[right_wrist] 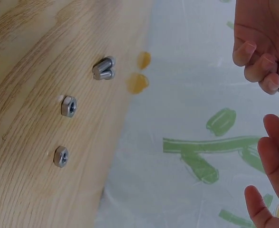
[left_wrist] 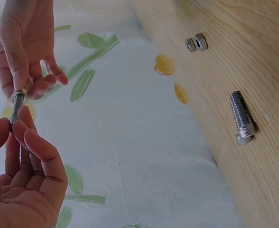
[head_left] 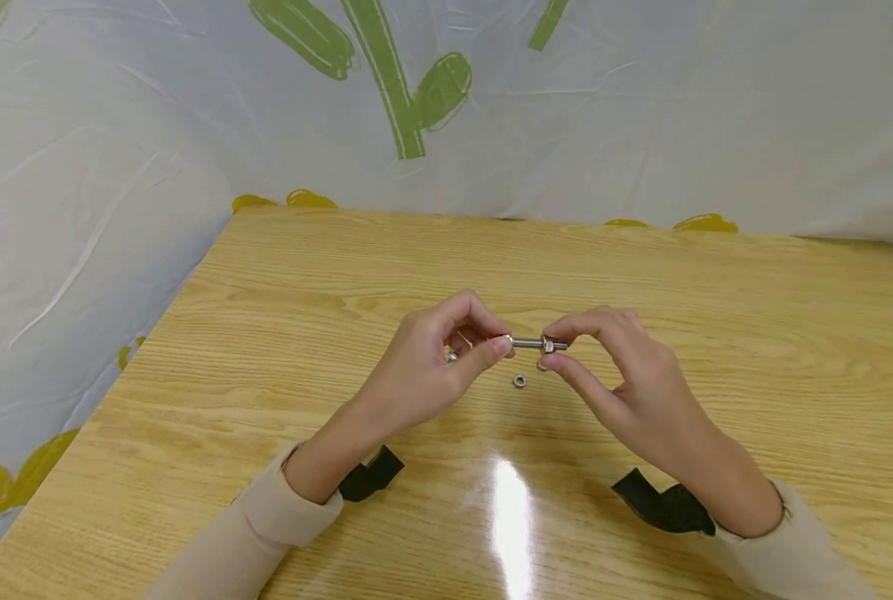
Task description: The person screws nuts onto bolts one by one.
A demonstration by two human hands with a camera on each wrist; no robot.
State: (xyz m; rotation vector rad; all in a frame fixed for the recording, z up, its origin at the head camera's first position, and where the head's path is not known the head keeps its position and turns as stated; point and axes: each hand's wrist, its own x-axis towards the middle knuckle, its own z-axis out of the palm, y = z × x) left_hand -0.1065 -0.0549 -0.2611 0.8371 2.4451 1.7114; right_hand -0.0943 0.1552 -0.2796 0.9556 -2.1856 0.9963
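Observation:
Above the table, my left hand (head_left: 427, 362) pinches the head end of a metal bolt (head_left: 527, 342) between thumb and forefinger. The bolt lies nearly level, its threaded end pointing right. Around that end sits a hex nut (head_left: 549, 345), pinched by the thumb and forefinger of my right hand (head_left: 637, 387); the bolt's tip sticks out past it. In the left wrist view, the bolt's head is hidden behind the fingers. Two loose nuts (right_wrist: 69, 106) (right_wrist: 61, 156) lie on the table beneath the hands.
Two more socket-head bolts (left_wrist: 243, 114) lie side by side on the wooden table (head_left: 326, 267), mostly hidden behind the left hand in the head view. A white sheet (head_left: 566, 125) with green and yellow plant prints hangs along the table's far and left edges.

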